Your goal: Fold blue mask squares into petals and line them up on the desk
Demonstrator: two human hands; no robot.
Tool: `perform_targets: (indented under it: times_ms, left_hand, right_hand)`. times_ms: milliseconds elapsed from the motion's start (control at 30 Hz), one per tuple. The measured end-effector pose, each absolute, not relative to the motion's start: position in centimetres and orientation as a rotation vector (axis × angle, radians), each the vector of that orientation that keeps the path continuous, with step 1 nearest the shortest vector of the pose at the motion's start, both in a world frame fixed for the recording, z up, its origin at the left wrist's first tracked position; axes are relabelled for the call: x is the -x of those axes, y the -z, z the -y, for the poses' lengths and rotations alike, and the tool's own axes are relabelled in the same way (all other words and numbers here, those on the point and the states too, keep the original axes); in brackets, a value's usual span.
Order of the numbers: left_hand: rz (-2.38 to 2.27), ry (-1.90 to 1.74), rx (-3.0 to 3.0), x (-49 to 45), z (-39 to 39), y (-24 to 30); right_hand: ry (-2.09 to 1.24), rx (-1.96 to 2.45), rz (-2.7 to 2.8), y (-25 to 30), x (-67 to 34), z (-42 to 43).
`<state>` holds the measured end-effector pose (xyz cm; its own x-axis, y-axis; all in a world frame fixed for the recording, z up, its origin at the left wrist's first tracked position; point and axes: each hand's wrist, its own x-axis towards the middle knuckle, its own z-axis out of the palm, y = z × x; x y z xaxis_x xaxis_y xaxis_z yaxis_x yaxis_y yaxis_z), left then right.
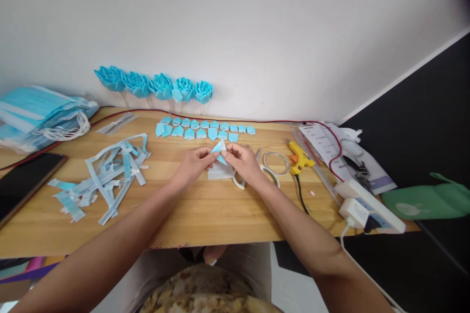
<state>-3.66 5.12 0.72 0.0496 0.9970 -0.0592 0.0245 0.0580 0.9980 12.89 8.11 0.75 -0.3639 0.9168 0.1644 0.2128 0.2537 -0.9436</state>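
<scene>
My left hand (193, 164) and my right hand (242, 161) meet over the middle of the wooden table (205, 215). Both pinch one small light-blue folded piece (219, 147) between their fingertips, held just above the tabletop. Under the hands lies a pale square of blue material (219, 171). Beyond them, two rows of several folded blue petals (203, 128) lie on the table. A row of blue fabric roses (154, 85) leans against the white wall. Scissors (239, 181) lie partly hidden under my right hand.
A heap of cut blue strips (106, 173) lies at the left. Stacked face masks (36, 115) and a dark phone (25, 178) are farther left. On the right are a tape roll (276, 163), a yellow glue gun (299, 157), papers (323, 144), a power strip (370, 203) and a green pouch (426, 200).
</scene>
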Motion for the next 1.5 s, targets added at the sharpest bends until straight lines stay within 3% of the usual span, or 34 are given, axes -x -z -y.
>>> perform_targets:
  times_ms: [467, 933, 1200, 1500]
  left_hand:
    - [-1.166, -1.078, -1.255, 3.80, -5.17, -0.32]
    - [-1.039, -1.236, -0.896, 4.26, -5.36, -0.37]
    - [-1.117, -1.251, -1.094, 4.08, -5.22, -0.38]
    - [-1.150, -1.218, -1.160, 3.92, -5.17, -0.53]
  right_hand:
    - [-1.168, 1.000, 1.640, -0.99, -13.48, -8.62]
    - [-0.593, 0.761, 2.105, -1.10, -13.65, -8.47]
    - [-0.747, 0.822, 2.019, -1.14, -13.55, -8.50]
    - [-1.160, 0.903, 1.766, -0.65, -13.20, -8.33]
